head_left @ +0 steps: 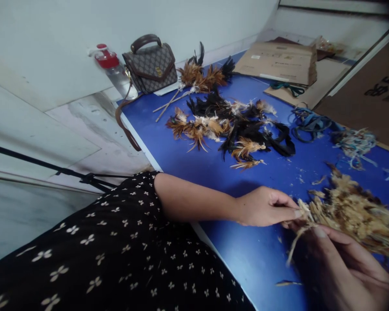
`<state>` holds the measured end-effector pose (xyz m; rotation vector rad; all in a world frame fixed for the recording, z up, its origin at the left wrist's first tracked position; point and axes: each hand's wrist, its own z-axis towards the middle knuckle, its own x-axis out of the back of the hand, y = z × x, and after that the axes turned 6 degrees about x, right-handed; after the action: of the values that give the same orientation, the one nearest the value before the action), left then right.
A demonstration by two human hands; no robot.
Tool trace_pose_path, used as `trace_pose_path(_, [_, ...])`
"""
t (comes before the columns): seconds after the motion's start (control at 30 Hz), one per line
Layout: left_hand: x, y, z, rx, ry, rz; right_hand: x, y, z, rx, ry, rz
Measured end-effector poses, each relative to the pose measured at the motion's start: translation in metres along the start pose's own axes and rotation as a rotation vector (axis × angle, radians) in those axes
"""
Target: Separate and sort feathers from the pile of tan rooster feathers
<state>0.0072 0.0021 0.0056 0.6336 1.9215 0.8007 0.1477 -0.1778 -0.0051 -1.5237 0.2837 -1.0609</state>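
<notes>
Head view: on my feed, blue table (pixel 194 172) lies under tan feather pile (pixel 359 207); pale wall (pixel 68 43) well beyond pile. Brown cardboard (pixel 350 112) behind pile bears dark characters, too skewed for me to read. Just beside pile, wispy pale feathers (pixel 303 209), one curling; left hand (pixel 266 207) and right hand (pixel 346 263) both pinch them, thumb against forefinger.
</notes>
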Motion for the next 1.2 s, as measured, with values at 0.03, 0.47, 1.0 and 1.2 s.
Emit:
trace_pose_path(0.03, [-0.001, -0.002, 0.001, 0.021, 0.005, 0.000, -0.004, -0.002, -0.001, -0.031, 0.022, 0.023])
trace_pose_path(0.47, [0.002, -0.019, 0.003, 0.047, -0.075, -0.030, -0.021, -0.010, -0.001, -0.041, 0.042, 0.030])
trace_pose_path(1.0, [-0.001, 0.000, -0.009, 0.083, -0.029, 0.275, -0.024, -0.024, -0.001, 0.509, 0.055, -0.142])
trace_pose_path(1.2, [0.001, -0.003, -0.007, 0.057, -0.028, 0.230, -0.022, -0.023, -0.001, 0.633, -0.022, -0.145])
